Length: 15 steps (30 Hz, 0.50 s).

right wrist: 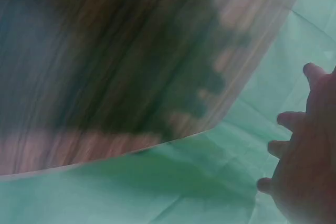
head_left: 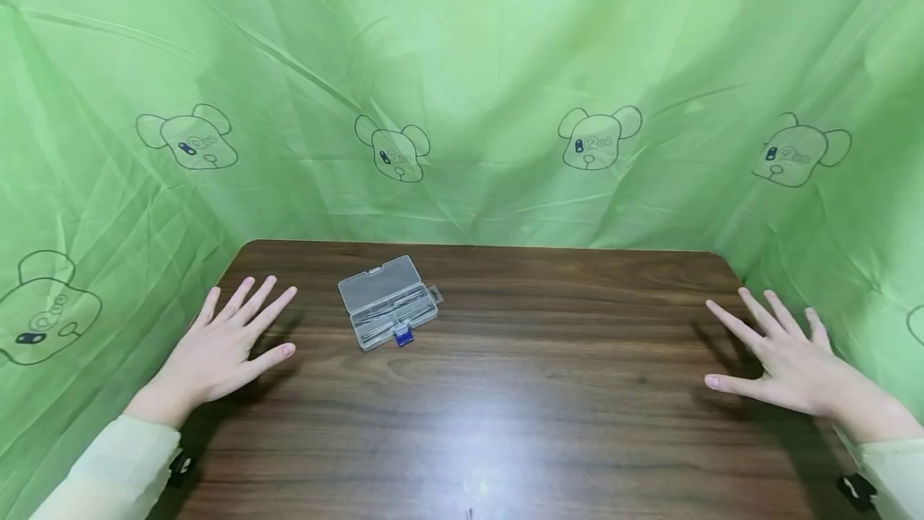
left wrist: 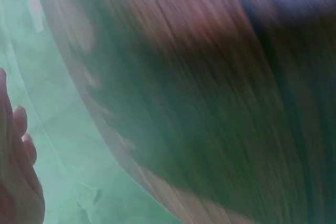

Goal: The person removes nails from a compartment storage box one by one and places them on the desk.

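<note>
My left hand is held over the left edge of the table with its fingers spread and nothing in it. At the right edge my right hand is likewise spread and holds nothing. Nearer to the left hand, but apart from it, lies a clear plastic case with its lid raised and a blue latch. Thin metal rods, too small to identify, lie in its compartments. The wrist views show part of the left hand and of the right hand beside the table edge.
The dark wood-grain table has rounded far corners. Green cloth with printed bear heads hangs behind it and on both sides. A tiny dark thing, unclear in kind, shows at the bottom of the head view.
</note>
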Motion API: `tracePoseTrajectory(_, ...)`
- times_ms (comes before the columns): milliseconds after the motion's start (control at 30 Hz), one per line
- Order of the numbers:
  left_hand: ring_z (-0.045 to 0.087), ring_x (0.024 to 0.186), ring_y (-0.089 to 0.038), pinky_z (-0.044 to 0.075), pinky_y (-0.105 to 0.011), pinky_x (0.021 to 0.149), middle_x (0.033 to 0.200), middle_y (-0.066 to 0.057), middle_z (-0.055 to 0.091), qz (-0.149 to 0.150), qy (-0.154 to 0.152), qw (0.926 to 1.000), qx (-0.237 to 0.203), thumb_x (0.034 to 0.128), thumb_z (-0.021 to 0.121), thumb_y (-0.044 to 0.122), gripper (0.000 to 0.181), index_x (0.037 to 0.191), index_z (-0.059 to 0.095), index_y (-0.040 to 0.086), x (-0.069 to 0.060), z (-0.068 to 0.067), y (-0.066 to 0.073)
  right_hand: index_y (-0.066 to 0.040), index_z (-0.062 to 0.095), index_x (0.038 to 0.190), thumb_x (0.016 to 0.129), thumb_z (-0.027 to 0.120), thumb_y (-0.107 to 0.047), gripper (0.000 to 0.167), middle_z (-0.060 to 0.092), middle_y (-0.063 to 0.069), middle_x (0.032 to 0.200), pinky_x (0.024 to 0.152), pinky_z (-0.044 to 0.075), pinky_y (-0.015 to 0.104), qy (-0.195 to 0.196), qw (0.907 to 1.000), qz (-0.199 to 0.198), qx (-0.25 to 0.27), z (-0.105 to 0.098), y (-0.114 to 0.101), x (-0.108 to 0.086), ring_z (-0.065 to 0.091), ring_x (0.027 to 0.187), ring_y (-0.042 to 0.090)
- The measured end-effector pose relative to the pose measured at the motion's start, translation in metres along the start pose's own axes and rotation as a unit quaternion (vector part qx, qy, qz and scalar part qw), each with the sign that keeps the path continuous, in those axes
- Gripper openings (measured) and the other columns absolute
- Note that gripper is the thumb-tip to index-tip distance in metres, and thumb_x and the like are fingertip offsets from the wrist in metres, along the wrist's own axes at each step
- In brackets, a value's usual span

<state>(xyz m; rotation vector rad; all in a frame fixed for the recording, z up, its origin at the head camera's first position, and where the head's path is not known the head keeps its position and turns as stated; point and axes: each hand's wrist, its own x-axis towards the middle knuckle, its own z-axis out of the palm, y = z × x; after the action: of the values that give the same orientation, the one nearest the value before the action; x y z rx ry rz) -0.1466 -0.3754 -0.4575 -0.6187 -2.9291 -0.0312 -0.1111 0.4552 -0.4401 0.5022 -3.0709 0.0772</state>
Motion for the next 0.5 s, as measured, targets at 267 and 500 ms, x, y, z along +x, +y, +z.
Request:
tracePoseTrajectory(267,0.032,0.158,-0.052,0.021,-0.073,0.125,0.179,-0.018,0.026,-0.033,-0.011,0.9980,-0.053,0.1016,0.060,0.072,0.100,0.177,0.007,0.033,0.016,0.003,0.038,-0.024,0.020,0.177,0.098,0.073,-0.063,0.103,0.022,0.030,0.176,0.111,0.017,0.088,-0.026,0.9963,-0.012,0.081,-0.009,-0.058,0.045,0.017,0.160,0.057)
tracePoseTrajectory(500,0.056,0.132,-0.060,0.045,-0.077,0.100,0.169,-0.027,0.040,-0.066,0.010,0.9933,-0.095,0.1017,0.061,0.071,0.103,0.177,0.015,0.018,0.032,0.011,0.075,-0.012,0.036,0.171,0.101,0.073,-0.058,0.092,0.034,0.025,0.173,0.112,0.027,0.086,-0.003,0.9884,-0.066,0.137,0.000,-0.132,0.110,0.031,0.156,0.053)
